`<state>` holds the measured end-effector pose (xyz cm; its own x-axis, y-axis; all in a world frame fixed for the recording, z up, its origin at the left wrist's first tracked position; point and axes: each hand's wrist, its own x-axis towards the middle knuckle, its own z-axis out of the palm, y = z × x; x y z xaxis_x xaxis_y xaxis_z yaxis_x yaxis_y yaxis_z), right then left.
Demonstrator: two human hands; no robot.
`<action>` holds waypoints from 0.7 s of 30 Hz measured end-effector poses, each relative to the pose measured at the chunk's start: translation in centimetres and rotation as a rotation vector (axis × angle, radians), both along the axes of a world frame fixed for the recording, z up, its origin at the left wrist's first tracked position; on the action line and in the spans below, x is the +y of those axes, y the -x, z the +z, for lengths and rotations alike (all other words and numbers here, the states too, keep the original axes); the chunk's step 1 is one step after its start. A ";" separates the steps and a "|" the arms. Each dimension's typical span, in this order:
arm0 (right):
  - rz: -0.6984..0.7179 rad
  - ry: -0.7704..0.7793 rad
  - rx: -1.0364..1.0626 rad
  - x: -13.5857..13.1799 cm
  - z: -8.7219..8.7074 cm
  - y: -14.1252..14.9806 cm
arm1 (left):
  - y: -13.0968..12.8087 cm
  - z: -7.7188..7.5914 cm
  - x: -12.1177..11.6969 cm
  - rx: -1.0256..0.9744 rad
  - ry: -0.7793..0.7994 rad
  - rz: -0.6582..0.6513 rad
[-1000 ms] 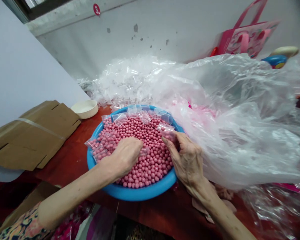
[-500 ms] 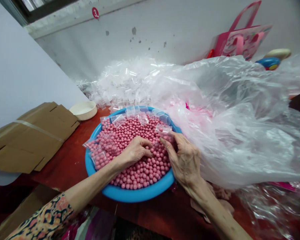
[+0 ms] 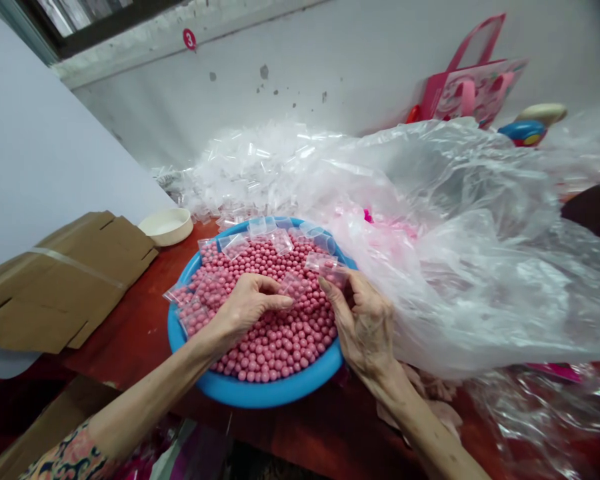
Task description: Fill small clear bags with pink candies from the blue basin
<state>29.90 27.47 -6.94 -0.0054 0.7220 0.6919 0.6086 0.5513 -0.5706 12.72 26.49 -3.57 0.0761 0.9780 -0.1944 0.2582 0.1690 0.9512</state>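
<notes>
A blue basin (image 3: 260, 393) is filled with pink round beads (image 3: 280, 347). Over its middle, my left hand (image 3: 247, 303) is closed, thumb and fingers pinching a small clear plastic bag (image 3: 295, 285) that shows pink beads in or behind it. On the basin's right side, my right hand (image 3: 365, 320) has its thumb and fingertips closed at another small clear bag (image 3: 323, 261); its far fingers are partly hidden. More small clear bags (image 3: 234, 245) lie along the far rim, and bags with beads (image 3: 195, 313) rest at the left.
Behind the basin, clear plastic pieces (image 3: 260, 160) are heaped against the wall. Large plastic sheeting (image 3: 470, 267) covers the right side. A flattened cardboard box (image 3: 65, 280) and a white round dish (image 3: 167, 227) are on the left. A pink bag (image 3: 475, 87) stands at the back right.
My left hand has risen from the beads and drawn slightly left, with a small clear bag now showing at its fingertips. My right hand stays at its bag; the view has shifted slightly.
</notes>
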 end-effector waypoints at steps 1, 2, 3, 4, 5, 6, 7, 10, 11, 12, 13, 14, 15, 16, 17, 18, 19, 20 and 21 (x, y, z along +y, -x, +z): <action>0.002 -0.001 0.002 0.0 0.0 0.0 | 0.1 -0.1 0.1 0.045 -0.013 0.001; 0.007 -0.006 0.005 0.0 0.0 0.0 | 0.2 -0.3 0.2 0.093 -0.025 -0.001; 0.012 -0.011 0.007 -0.1 0.0 0.0 | 0.2 -0.6 0.3 0.140 -0.039 -0.003; 0.016 -0.016 0.007 -0.1 0.0 0.0 | 0.1 -0.9 0.4 0.181 -0.054 -0.004; 0.017 -0.016 0.005 -0.1 0.0 0.0 | -0.1 -1.3 0.6 0.208 -0.073 -0.001; 0.016 -0.016 0.001 -0.1 -0.1 0.0 | -0.3 -1.6 0.8 0.218 -0.092 0.005; 0.012 -0.013 -0.005 -0.1 -0.1 0.0 | -0.7 -1.9 1.0 0.215 -0.111 0.013; -0.007 -0.014 -0.025 -0.1 -0.2 0.0 | -1.9 -2.3 1.8 0.147 -0.138 0.022; -0.008 -0.018 -0.029 -0.1 -0.2 0.0 | -2.2 -2.3 2.1 0.111 -0.129 0.018; -0.005 -0.021 -0.030 0.0 -0.3 0.0 | -2.5 -2.3 2.2 0.071 -0.111 0.013; -0.002 -0.024 -0.028 0.0 -0.3 0.0 | -2.6 -2.2 2.2 0.025 -0.087 0.010; 0.000 -0.027 -0.021 0.0 -0.3 0.0 | -2.7 -2.1 2.2 -0.025 -0.061 0.011; 0.002 -0.026 -0.014 0.0 -0.3 0.0 | -2.7 -1.9 2.0 -0.075 -0.038 0.016; 0.004 -0.023 -0.006 0.0 -0.2 0.0 | -2.6 -1.6 1.7 -0.121 -0.020 0.025; 0.011 -0.018 0.004 0.0 -0.2 0.0 | -2.4 -1.4 1.3 -0.161 -0.012 0.036; 0.022 -0.010 0.012 -0.1 -0.1 0.0 | -2.3 -1.2 0.9 -0.193 -0.015 0.052; 0.036 -0.001 0.020 -0.1 -0.1 0.1 | -2.1 -1.0 0.5 -0.216 -0.030 0.070; 0.054 0.012 0.022 -0.2 0.0 0.1 | -2.0 -0.9 0.1 -0.229 -0.056 0.094; 0.073 0.029 0.015 -0.3 0.0 0.1 | -1.8 -0.8 -0.2 -0.234 -0.087 0.118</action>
